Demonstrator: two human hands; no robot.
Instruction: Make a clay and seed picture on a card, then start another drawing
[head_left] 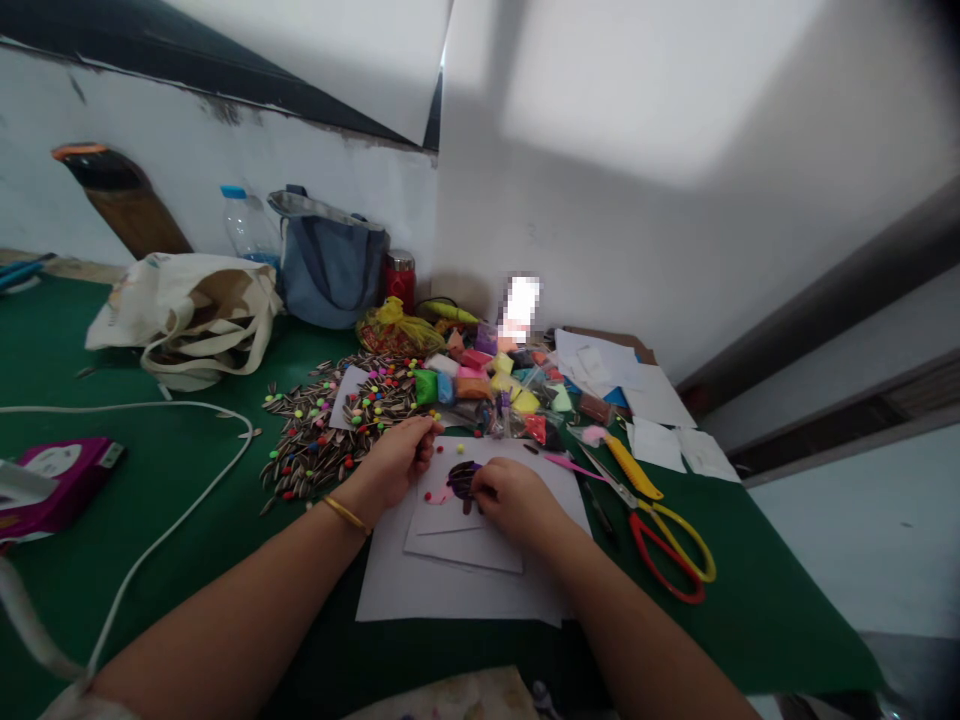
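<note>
My right hand (517, 500) rests on stacked white paper (465, 550), fingers curled together against the right edge of a small dark purple and brown figure (460, 478). The figure looks made of clay with seeds stuck on it. A thin pink line and a red bead (428, 496) lie at its left. Beside the paper's upper left, my left hand (405, 458) is closed, thumb and fingertips pressed together; anything in them is too small to make out. Next to it spreads a pile of striped sunflower seeds (307, 455) mixed with coloured beads.
Bagged coloured clay (472, 387) is heaped behind the paper. Scissors (660, 530) and a yellow cutter (631, 466) lie right. A cloth bag (187, 310), a blue bag (334, 265) and a red flask (400, 282) stand at the back. A white cable (180, 515) crosses the left side.
</note>
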